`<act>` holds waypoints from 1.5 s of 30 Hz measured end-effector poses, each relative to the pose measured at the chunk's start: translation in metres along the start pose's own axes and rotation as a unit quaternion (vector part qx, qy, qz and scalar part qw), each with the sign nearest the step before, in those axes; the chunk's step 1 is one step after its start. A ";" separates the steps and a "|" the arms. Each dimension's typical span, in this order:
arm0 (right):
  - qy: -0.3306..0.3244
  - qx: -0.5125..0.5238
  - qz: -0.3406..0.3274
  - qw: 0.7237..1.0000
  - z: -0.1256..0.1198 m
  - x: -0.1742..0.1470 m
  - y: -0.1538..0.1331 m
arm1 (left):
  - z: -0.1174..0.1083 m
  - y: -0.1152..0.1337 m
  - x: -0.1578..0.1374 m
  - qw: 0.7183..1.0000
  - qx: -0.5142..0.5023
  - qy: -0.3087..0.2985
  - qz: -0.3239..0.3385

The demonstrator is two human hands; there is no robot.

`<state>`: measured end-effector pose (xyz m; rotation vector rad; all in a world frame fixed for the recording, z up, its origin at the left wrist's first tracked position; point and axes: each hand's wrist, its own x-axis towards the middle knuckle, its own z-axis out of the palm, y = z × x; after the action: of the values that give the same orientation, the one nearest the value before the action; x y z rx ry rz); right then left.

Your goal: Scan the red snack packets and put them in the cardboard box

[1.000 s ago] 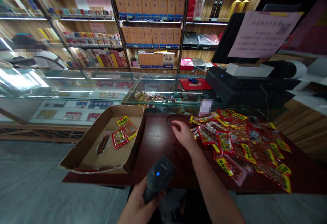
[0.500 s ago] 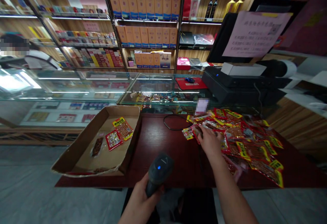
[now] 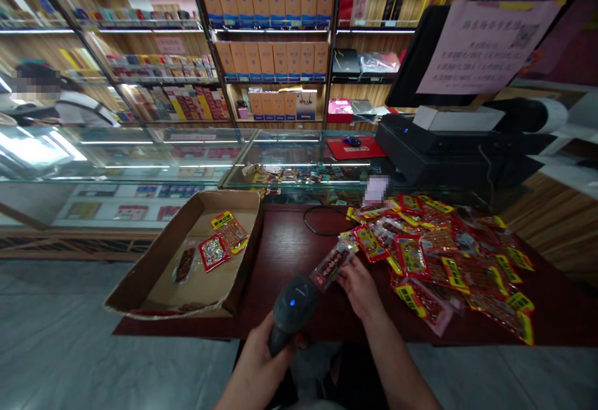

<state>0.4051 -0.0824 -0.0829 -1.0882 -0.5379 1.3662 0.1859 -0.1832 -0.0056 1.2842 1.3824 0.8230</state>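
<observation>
My left hand [image 3: 264,360] is wrapped round the handle of a dark barcode scanner [image 3: 293,304], which has a small blue light on its top. Between the fingers of my right hand [image 3: 359,288] is a clear snack packet [image 3: 331,265] with dark contents, held just right of the scanner's head and apart from it. A pile of red and yellow snack packets [image 3: 436,238] spreads over the right side of the dark red table [image 3: 284,235]. On the left, a shallow cardboard box [image 3: 154,288] holds several packets lying flat.
Behind the table runs a glass display counter [image 3: 187,148], with a computer mouse [image 3: 352,141] on a red mat. A monitor [image 3: 411,55] with a pink paper sheet stands at the back right. A dark cable [image 3: 306,223] loops on the table. Another person [image 3: 77,104] is at the far left.
My right hand has moved from the pile left and towards me, bringing a snack packet beside the scanner. My left hand stays almost in place with the scanner. The view has shifted slightly.
</observation>
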 end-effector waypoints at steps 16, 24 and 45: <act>-0.074 -0.350 -0.137 0.924 -0.018 -0.002 -0.007 | -0.006 -0.002 0.006 0.993 0.108 -0.024 0.049; -0.073 -0.438 -0.153 0.883 -0.017 -0.003 -0.026 | -0.005 0.003 0.003 0.993 0.096 -0.046 0.054; -0.055 -0.359 -0.124 0.923 -0.010 0.005 -0.027 | -0.008 -0.008 0.000 0.996 0.061 -0.047 0.044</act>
<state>0.4280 -0.0763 -0.0653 -1.4633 -1.2826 1.0202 0.1760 -0.1839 -0.0109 1.4699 1.3250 0.7366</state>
